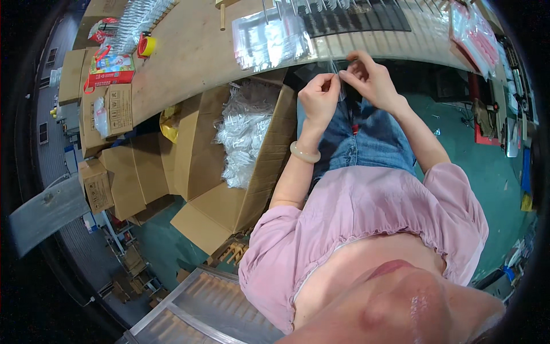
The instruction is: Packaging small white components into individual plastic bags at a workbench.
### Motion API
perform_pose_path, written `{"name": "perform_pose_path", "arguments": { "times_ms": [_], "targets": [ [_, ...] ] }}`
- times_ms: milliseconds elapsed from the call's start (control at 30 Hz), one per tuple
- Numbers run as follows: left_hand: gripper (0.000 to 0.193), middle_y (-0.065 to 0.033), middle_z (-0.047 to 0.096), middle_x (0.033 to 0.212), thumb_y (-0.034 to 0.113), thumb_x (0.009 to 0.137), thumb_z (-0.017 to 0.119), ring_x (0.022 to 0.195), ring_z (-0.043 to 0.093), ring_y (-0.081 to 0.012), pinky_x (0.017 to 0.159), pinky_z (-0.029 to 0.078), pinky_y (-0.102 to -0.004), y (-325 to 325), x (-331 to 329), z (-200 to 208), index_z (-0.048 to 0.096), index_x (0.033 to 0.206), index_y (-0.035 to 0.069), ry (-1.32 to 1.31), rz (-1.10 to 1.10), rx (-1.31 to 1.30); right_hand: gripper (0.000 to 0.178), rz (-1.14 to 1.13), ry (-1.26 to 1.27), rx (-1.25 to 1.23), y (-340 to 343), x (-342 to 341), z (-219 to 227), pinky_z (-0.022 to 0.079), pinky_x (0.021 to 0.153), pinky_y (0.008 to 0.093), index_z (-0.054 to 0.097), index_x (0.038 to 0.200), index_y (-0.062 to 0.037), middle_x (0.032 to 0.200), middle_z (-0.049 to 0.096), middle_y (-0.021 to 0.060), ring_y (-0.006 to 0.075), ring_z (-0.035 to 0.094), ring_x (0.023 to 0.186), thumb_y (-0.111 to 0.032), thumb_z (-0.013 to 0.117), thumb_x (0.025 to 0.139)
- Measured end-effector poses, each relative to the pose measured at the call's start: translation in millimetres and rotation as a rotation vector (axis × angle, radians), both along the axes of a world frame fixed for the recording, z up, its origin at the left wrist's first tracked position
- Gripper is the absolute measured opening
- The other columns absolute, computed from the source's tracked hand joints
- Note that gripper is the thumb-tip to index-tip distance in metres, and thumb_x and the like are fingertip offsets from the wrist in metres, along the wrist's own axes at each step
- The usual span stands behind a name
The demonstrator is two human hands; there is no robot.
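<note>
Head view: at 1 o'clock, left hand (319,98) pinched clear film (342,92); right hand (371,81) curled at it, grip unclear. Likely separating step; next move probably needed a firmer 2-sided hold.

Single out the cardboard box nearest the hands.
The large open carton, closest to the left hand and heaped with clear and whitish plastic items; the other cardboard boxes sit farther left.

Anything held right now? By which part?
A thin, clear plastic piece, probably a bag, pinched by the left hand; the right hand meets it there, grip unclear. Which part is pinched can't be told.
</note>
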State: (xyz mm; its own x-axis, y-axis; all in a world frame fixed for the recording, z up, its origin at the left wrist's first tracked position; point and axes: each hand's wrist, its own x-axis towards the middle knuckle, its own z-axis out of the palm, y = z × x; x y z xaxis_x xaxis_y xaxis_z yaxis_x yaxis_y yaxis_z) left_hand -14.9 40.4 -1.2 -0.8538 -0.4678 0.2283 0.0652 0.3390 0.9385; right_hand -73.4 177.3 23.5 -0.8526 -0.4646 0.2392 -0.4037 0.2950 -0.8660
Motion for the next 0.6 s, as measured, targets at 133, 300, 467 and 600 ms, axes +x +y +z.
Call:
{"name": "perform_pose_path", "arguments": {
  "times_ms": [133,300,467,600],
  "targets": [
    [0.007,-0.0105,0.064,0.065,0.007,0.078,0.068,0.055,0.061,-0.0139,0.053,0.048,-0.0263,4,-1,-3,0.067,0.078,0.0,0.038,-0.015,-0.079,0.02,-0.032,-0.123,-0.05,-5,-6,-7,0.05,0.064,0.0322,0.061,0.1,-0.0039,0.082,0.063,0.0134,0.0296,0.061,0.07,-0.009,0.063,0.081],
    [0.007,-0.0095,0.065,0.065,0.008,0.078,0.068,0.055,0.061,-0.0135,0.055,0.048,-0.0256,-6,0,-12,0.068,0.079,0.001,0.07,0.042,-0.203,0.024,0.082,0.248,0.23,5,-6,-12,0.05,0.064,0.0313,0.063,0.101,-0.0041,0.08,0.063,0.0138,0.0307,0.06,0.068,-0.009,0.064,0.078],
    [0.008,-0.0093,0.065,0.064,0.009,0.079,0.067,0.056,0.062,-0.0138,0.055,0.048,-0.026,-18,-1,-17,0.068,0.08,0.001,0.094,0.089,-0.355,0.034,0.008,0.273,0.616,9,0,-9,0.05,0.064,0.0274,0.06,0.114,-0.0059,0.077,0.062,0.009,0.0159,0.063,0.07,-0.01,0.066,0.081],
    [0.009,-0.0092,0.065,0.064,0.01,0.08,0.067,0.056,0.062,-0.0138,0.055,0.048,-0.0267,-30,5,-20,0.068,0.079,0.001,0.028,0.121,-0.292,0.047,-0.135,0.088,-0.104,4,-34,-39,0.051,0.072,0.0297,0.053,0.124,-0.0058,0.084,0.065,0.0059,0.0153,0.064,0.078,-0.016,0.07,0.081]
  ]
}}
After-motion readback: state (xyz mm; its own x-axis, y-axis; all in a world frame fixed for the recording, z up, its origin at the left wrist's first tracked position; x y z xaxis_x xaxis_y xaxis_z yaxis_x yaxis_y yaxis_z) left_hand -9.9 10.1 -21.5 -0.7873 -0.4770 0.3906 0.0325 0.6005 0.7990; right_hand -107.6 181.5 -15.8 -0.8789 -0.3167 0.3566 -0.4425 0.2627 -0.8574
